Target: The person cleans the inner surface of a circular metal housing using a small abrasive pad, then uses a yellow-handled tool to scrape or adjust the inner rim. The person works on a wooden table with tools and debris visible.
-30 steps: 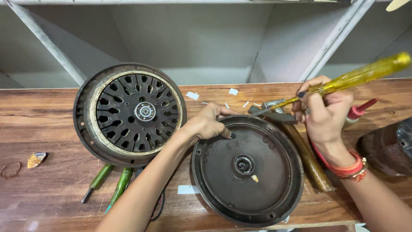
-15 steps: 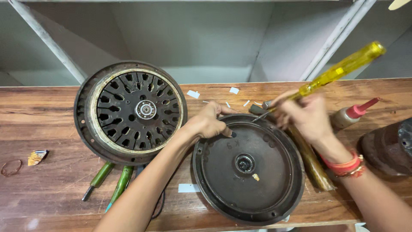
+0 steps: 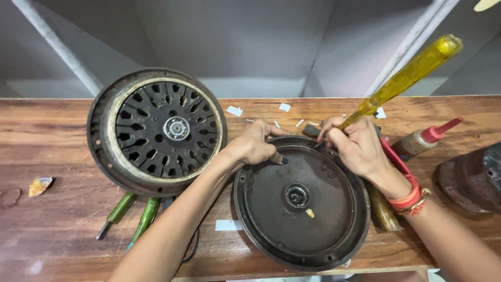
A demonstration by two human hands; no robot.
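Observation:
A dark round motor cover [image 3: 300, 201] lies flat near the wooden bench's front edge. My left hand [image 3: 257, 143] rests on its upper left rim with the fingers pressed down on it. My right hand [image 3: 355, 146] grips a screwdriver with a yellow see-through handle [image 3: 412, 73]; the handle points up and to the right, and the tip sits at the cover's top rim, hidden by my fingers. To the left stands a second round motor part [image 3: 159, 130] with a slotted dark core and a pale ring.
Two green-handled tools [image 3: 133, 214] lie under the left motor part. A glue bottle with a red nozzle [image 3: 425, 138] lies at the right, beside a dark rusty part [image 3: 472, 177]. White paper scraps [image 3: 235, 110] dot the wooden bench [image 3: 47, 235]. A grey shelf wall rises behind.
My right hand has moved left and down to the cover's top rim, and the screwdriver has tilted steeper, handle higher. My left hand has stayed on the rim.

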